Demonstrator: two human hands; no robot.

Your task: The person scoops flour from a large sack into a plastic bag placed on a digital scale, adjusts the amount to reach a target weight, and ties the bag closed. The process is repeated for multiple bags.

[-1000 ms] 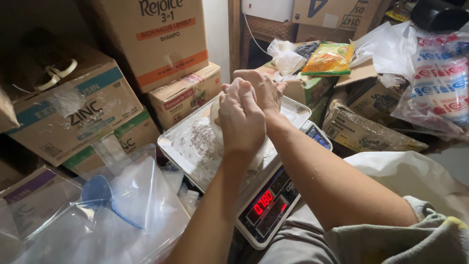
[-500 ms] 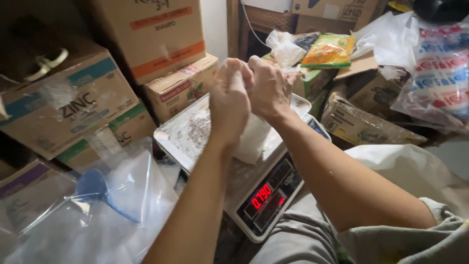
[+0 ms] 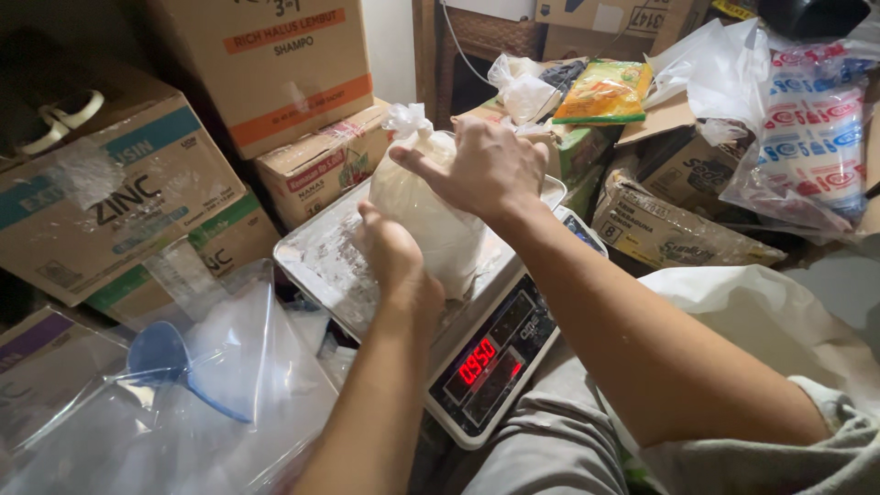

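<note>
A clear plastic bag filled with white powder [image 3: 429, 220], knotted at its top, stands on the metal pan of a digital scale [image 3: 316, 261]. My left hand [image 3: 394, 261] presses against the bag's lower left side. My right hand [image 3: 481, 170] lies over the bag's upper right, fingers spread toward the knot. The scale's front panel [image 3: 490, 357] shows red lit digits. White powder dusts the pan.
Stacked cardboard boxes [image 3: 137, 202] stand at the left and back. A blue funnel [image 3: 170, 362] lies on clear plastic bags [image 3: 229, 403] at lower left. Packaged goods and plastic sacks [image 3: 807, 128] fill the right. A white sack [image 3: 752, 312] lies by my right arm.
Both hands were together twisting the bag's top above the scale. Now the bag stands knotted on the pan; my left hand has dropped to its side and my right rests on top.
</note>
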